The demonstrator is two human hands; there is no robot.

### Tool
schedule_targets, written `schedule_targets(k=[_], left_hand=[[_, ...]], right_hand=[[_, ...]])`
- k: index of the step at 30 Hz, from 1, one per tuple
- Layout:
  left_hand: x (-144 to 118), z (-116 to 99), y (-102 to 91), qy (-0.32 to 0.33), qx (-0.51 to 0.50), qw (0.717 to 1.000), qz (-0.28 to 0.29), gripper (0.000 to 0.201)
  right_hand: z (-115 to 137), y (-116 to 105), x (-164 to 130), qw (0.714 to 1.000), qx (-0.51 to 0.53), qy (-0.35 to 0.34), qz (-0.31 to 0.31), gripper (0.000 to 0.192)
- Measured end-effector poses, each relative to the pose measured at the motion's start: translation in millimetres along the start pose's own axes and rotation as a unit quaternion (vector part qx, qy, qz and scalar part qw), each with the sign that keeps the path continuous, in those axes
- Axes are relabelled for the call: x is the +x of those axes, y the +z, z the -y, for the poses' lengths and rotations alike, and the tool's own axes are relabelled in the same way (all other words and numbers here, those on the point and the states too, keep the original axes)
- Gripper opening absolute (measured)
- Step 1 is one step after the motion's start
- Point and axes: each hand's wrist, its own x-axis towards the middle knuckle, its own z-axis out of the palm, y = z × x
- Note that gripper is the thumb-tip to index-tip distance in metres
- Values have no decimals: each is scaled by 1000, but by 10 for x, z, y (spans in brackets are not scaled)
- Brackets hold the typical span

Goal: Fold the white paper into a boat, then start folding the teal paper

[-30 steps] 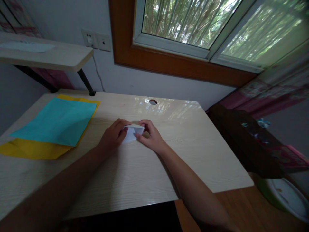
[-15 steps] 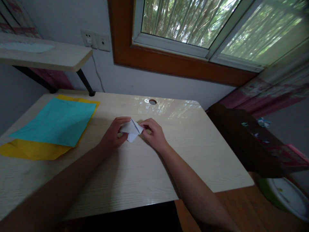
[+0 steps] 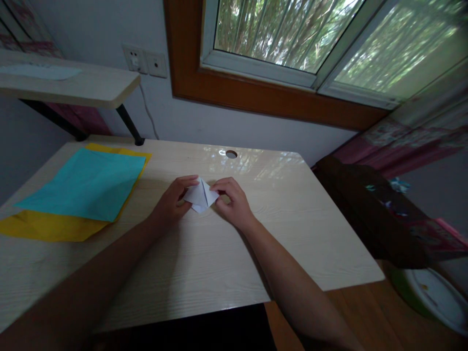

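A small folded white paper [image 3: 200,195] is held just above the desk, with a dark crease or gap running down its right half. My left hand [image 3: 173,200] pinches its left side, thumb low and fingers along the upper edge. On the opposite side my right hand [image 3: 233,202] grips the right corner between thumb and fingers. A short flap points down at the paper's lower edge. The fingertips behind the paper are partly hidden.
Turquoise paper [image 3: 87,183] lies over yellow paper [image 3: 58,229] on the desk's left. A raised shelf [image 3: 106,92] on black legs stands behind them. The pale desk [image 3: 292,234] has a round cable hole [image 3: 231,154] near its back edge.
The white paper has been opened flatter and turned slightly, so more of its front face shows and the lower flap looks shorter. Both hands have barely shifted.
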Motion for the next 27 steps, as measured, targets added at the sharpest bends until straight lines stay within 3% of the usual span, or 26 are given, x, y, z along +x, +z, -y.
schedule_targets(k=[5, 10, 15, 21, 27], left_hand=[[5, -18, -25, 79, 100, 992, 18, 58], [12, -38, -31, 89, 139, 986, 0, 63], [7, 25, -11, 86, 115, 990, -11, 63], [-6, 91, 6, 77, 104, 992, -17, 68], [-27, 65, 20, 73, 111, 991, -4, 68]], right_hand=[[65, -19, 6, 998, 4, -22, 64, 51], [99, -27, 22, 994, -11, -32, 107, 59], [96, -44, 19, 992, 7, -25, 122, 60], [121, -39, 0, 988, 94, 23, 117, 42], [161, -67, 0, 980, 146, 41, 126, 45]])
